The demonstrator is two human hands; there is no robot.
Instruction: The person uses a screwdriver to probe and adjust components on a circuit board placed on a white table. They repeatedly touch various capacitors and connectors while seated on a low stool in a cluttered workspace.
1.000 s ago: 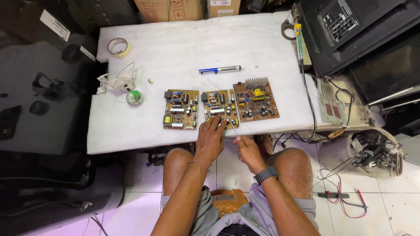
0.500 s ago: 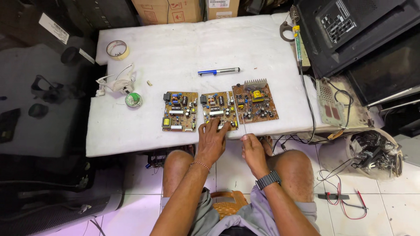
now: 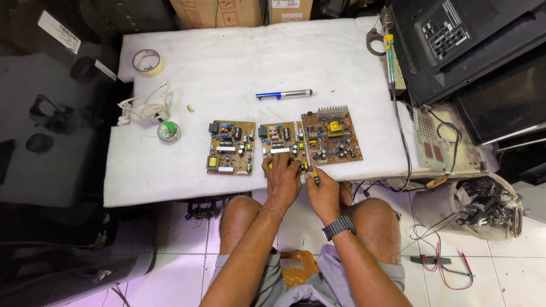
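**Brown circuit boards under two bare hands**

Brown and crowded with parts, three circuit boards lie in a row at the centre of the frame on a white padded table (image 3: 187, 182). The left hand (image 3: 282, 179) rests palm down on the near edge of the middle board (image 3: 280, 141), fingers spread and flat, closed on nothing. Just right of it, the right hand (image 3: 325, 190) pinches a small yellow-and-black tool (image 3: 310, 172) between thumb and fingers; its tip meets the seam between the middle board and the right board (image 3: 333, 136), which carries a ribbed metal heat sink along its far edge. A dark watch (image 3: 338, 227) wraps the right wrist. The left board (image 3: 230, 146) sits apart, untouched.

Further up the table, above the boards, lies a blue and silver pen-shaped tool (image 3: 283, 94). Toward the upper left are a roll of tape (image 3: 147, 62), a white tangle of small parts (image 3: 142, 108) and a green solder spool (image 3: 169, 132). A soldering iron (image 3: 388, 51) hangs at the table's upper right edge, beside dark screen housings.
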